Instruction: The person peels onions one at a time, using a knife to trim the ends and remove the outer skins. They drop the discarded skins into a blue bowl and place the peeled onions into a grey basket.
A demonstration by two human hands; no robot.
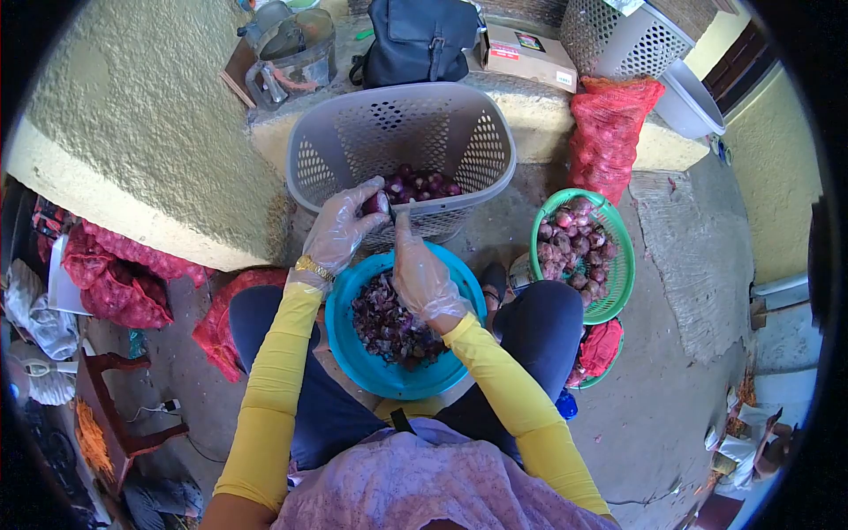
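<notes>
Both arms stretch forward over the blue bowl (353, 353) of peelings. The left hand (340, 231), gloved, pinches an onion (376, 204) at twelve o'clock of the bowl; the right hand (422, 276) points its fingers up, seemingly pressed together beside it.

Bright, even daylight here, soft shadows only, colours vivid and the centre sharp, while fisheye bending curves everything outward and black vignette swallows all four corners of the frame.
</notes>
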